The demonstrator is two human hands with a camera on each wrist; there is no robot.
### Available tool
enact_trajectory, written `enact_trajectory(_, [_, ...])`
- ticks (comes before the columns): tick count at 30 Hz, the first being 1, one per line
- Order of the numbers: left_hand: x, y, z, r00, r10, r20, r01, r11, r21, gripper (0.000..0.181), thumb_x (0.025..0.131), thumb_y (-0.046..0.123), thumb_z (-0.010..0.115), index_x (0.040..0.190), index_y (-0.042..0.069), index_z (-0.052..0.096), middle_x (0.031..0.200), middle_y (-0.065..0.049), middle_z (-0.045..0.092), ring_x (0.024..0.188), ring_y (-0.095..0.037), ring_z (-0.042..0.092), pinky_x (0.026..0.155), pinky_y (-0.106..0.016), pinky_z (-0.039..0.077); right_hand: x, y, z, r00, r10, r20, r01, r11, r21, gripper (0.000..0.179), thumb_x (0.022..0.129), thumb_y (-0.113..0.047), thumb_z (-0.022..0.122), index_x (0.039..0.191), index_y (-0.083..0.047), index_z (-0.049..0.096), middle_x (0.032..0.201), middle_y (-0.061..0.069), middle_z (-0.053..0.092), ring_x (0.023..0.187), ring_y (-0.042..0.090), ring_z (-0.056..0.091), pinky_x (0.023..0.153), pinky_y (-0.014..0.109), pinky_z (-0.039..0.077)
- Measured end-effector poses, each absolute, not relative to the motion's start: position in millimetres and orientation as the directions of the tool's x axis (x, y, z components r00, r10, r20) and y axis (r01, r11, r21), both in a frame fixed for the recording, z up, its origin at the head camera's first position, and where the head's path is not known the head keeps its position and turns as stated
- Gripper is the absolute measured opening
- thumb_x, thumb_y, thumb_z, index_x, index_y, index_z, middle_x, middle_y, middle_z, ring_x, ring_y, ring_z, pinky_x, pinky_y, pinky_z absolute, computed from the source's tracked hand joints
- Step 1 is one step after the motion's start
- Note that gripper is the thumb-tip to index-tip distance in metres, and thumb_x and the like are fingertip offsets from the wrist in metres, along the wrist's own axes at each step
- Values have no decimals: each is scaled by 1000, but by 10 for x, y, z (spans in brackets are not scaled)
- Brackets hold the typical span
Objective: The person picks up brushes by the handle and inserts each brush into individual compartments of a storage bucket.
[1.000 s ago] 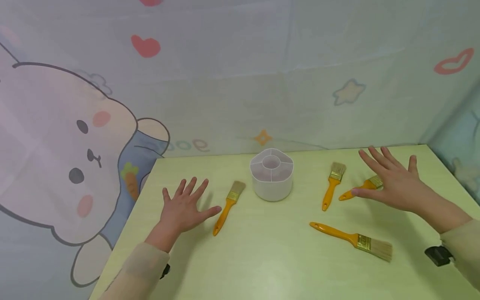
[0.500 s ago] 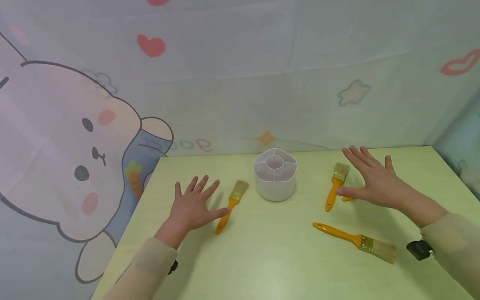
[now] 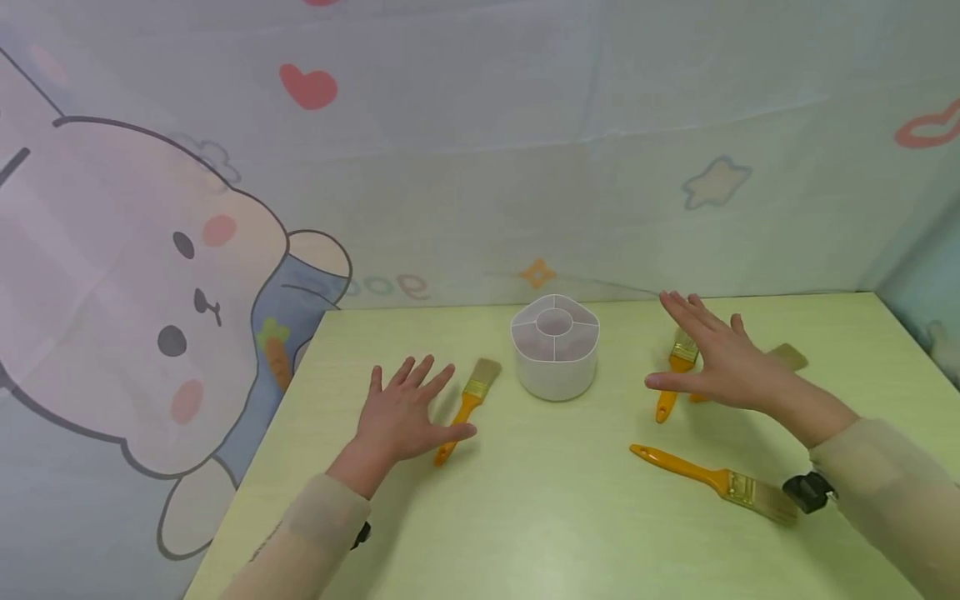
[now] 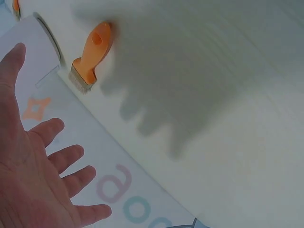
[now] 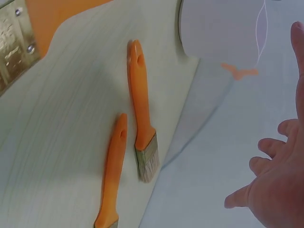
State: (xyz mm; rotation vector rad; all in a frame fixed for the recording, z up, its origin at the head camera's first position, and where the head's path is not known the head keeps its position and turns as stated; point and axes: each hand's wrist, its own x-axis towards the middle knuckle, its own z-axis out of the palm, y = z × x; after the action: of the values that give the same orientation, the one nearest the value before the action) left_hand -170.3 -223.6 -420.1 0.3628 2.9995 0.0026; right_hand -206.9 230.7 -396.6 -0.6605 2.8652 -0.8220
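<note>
My left hand (image 3: pixel 405 421) hovers with spread fingers over the left of the table, its thumb overlapping the orange handle of a paintbrush (image 3: pixel 471 398). That brush shows apart from the palm in the left wrist view, bristles toward the wall. On the right, my right hand (image 3: pixel 723 367) is likewise spread and holds nothing. Below its fingers lies a second paintbrush (image 3: pixel 682 358), partly covered. Another paintbrush (image 3: pixel 787 357) is mostly hidden behind the hand and wrist. Nearer the front lies a larger paintbrush (image 3: pixel 693 471), its bristle end by the wrist camera.
A white round organizer (image 3: pixel 555 375) with several compartments around a central cup stands at the back middle of the pale green table (image 3: pixel 525 517). Behind the table hangs a printed cloth (image 3: pixel 465 200) with a cartoon animal and hearts.
My right hand has moved left, from over the rightmost brush toward the one beside it. My left hand has shifted right, closer over its brush. The view has turned slightly.
</note>
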Motion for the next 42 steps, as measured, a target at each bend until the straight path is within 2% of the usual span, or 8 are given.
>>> enact_trajectory(6, [-1698, -2188, -4280, -966, 226, -128, 221, 974, 52, 98, 89, 84, 60, 168, 29, 39, 174, -10, 33, 162, -38, 25, 129, -70, 14, -2103, 2200, -3972, -894, -447, 30, -381, 725, -574, 119, 93, -52, 82, 174, -16, 2, 179, 18, 5, 164, 45, 0, 119, 84, -5])
enact_trajectory(14, [-1729, -2121, -4386, -967, 197, -160, 195, 980, 26, 93, 93, 81, 56, 168, 28, 38, 174, -9, 34, 162, -37, 26, 129, -69, 15, -2160, 2093, -4031, -878, -477, 36, -388, 667, -636, 117, 95, -47, 81, 173, -10, 2, 180, 15, 2, 163, 46, -1, 120, 83, -1])
enact_trajectory(19, [-1738, -2096, -4460, -966, 197, -166, 199, 980, 9, 92, 95, 80, 56, 168, 27, 38, 173, -10, 35, 161, -38, 27, 129, -69, 17, -2191, 2041, -4087, -884, -466, 27, -371, 666, -647, 118, 94, -48, 82, 174, -15, 0, 180, 14, 2, 163, 49, 5, 122, 81, 10])
enact_trajectory(22, [-1740, -2089, -4477, -967, 196, -163, 198, 980, 6, 91, 95, 78, 56, 168, 26, 39, 172, -10, 36, 160, -38, 28, 128, -70, 18, -2204, 2003, -4113, -891, -454, 19, -357, 674, -647, 119, 94, -50, 82, 174, -18, -1, 179, 17, 4, 161, 51, 10, 123, 77, 19])
enact_trajectory(25, [-1740, -2092, -4488, -969, 191, -156, 193, 981, 4, 90, 96, 78, 56, 167, 26, 40, 172, -10, 38, 160, -39, 30, 128, -70, 19, -2227, 1964, -4154, -893, -451, 19, -352, 669, -655, 121, 93, -51, 83, 174, -19, -1, 178, 21, 7, 160, 53, 15, 123, 75, 23])
enact_trajectory(34, [-1757, -2085, -4571, -971, 193, -139, 192, 981, 22, 84, 99, 73, 57, 164, 22, 46, 169, -13, 42, 157, -41, 34, 126, -71, 23, -2297, 1852, -4225, -883, -468, 32, -329, 569, -754, 120, 93, -39, 86, 174, -17, 1, 179, 19, 9, 159, 53, 18, 123, 74, 26])
enact_trajectory(42, [-1771, -2075, -4649, -970, 196, -142, 197, 980, 12, 81, 100, 72, 54, 164, 23, 46, 169, -12, 42, 157, -41, 35, 126, -70, 24, -2361, 1742, -4322, -867, -497, 35, -307, 477, -824, 121, 92, -31, 88, 173, -15, -1, 179, 17, 7, 163, 44, 12, 127, 67, 23])
